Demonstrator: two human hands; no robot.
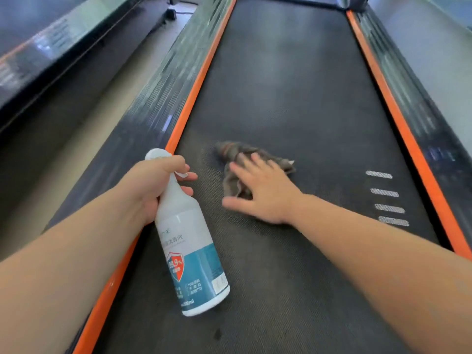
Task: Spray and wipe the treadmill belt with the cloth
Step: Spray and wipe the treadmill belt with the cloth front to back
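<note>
1. Treadmill belt: dark, textured rubber surface between orange side rails; likely grippy, so expect drag.
2. Crumpled grey-brown cloth: lies mid-belt, soft and light. The right hand presses it flat with fingers spread; keep the palm over its centre.
3. White plastic spray bottle: light, rigid. The left hand grips its neck, at the trigger.

Dark textured treadmill belt, orange-edged. Crumpled grey-brown cloth lies on it left of centre, under flat right hand. White/teal spray bottle, tilted, base twd camera, gripped at neck by left hand
</note>
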